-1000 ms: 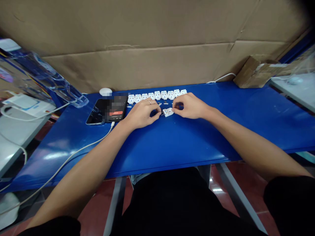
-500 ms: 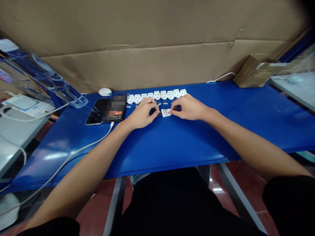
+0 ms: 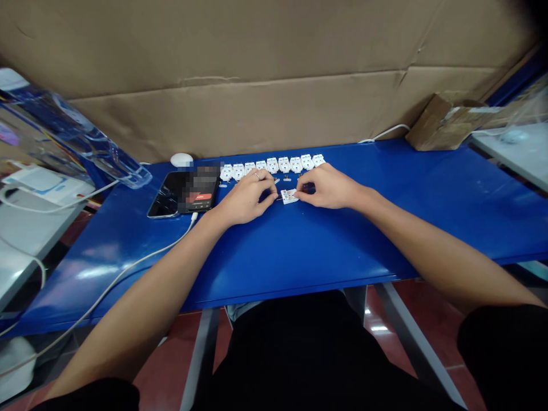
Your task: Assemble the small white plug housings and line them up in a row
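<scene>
A small white plastic part (image 3: 289, 196) with holes in it lies between my two hands, just above the blue table. My right hand (image 3: 327, 187) pinches its right end between thumb and fingertips. My left hand (image 3: 249, 197), wearing a ring, is closed in a pinch at the left side of the part. A thin, dark sliver shows at its fingertips, too small to name. Behind the hands stands a row of similar white plastic pieces (image 3: 284, 165). Several tiny metal pieces (image 3: 287, 178) lie in front of that row, some hidden by my hands.
Two phones lie to the left, a black one (image 3: 166, 194) and one with a lit screen (image 3: 205, 185), with a white cable (image 3: 141, 261) running off. A white oval object (image 3: 182, 160), a clear bottle (image 3: 85, 131) and a cardboard box (image 3: 440, 125) stand around the blue table (image 3: 291, 257).
Both hands keep nearly the same place and pinch. The white part has shifted very slightly, and a little more of the sliver's gap by the left fingertips shows.
</scene>
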`<state>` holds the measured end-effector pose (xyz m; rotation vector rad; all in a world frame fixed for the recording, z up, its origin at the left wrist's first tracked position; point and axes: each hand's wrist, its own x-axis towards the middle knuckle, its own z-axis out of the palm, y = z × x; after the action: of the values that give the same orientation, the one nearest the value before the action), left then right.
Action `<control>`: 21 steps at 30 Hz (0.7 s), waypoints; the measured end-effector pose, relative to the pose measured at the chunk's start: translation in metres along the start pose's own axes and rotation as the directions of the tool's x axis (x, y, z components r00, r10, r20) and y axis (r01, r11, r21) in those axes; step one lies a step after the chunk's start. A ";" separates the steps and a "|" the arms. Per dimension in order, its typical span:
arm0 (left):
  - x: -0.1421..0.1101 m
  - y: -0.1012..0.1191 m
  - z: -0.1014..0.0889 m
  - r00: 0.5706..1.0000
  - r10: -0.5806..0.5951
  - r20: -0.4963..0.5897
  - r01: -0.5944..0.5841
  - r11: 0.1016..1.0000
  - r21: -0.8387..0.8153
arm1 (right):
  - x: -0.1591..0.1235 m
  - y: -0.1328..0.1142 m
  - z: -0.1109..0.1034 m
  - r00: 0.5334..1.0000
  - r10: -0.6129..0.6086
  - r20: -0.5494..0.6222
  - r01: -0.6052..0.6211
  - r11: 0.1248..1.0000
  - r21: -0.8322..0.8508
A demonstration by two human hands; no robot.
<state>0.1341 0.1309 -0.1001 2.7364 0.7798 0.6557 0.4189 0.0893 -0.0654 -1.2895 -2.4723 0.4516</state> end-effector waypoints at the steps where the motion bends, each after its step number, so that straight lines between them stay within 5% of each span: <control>1: 0.000 -0.001 0.002 1.000 -0.030 0.001 0.030 0.999 -0.035 | 0.000 0.000 0.000 1.000 -0.004 -0.002 0.004 1.000 -0.001; 5: 0.000 -0.004 0.005 0.998 -0.057 -0.001 0.056 0.995 -0.086 | -0.001 0.000 -0.001 1.000 -0.018 -0.005 0.018 1.000 -0.002; 12: 0.001 0.005 -0.009 0.991 0.127 0.044 -0.132 0.984 0.123 | 0.000 0.001 0.000 0.999 -0.032 -0.004 0.032 0.999 -0.016; 21: 0.001 0.003 0.003 0.997 -0.066 0.025 0.069 0.986 -0.153 | 0.000 0.003 -0.001 0.997 -0.070 0.041 0.072 0.995 -0.062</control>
<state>0.1379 0.1291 -0.1017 2.5616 0.7798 0.6454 0.4217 0.0910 -0.0654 -1.2231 -2.5743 0.3870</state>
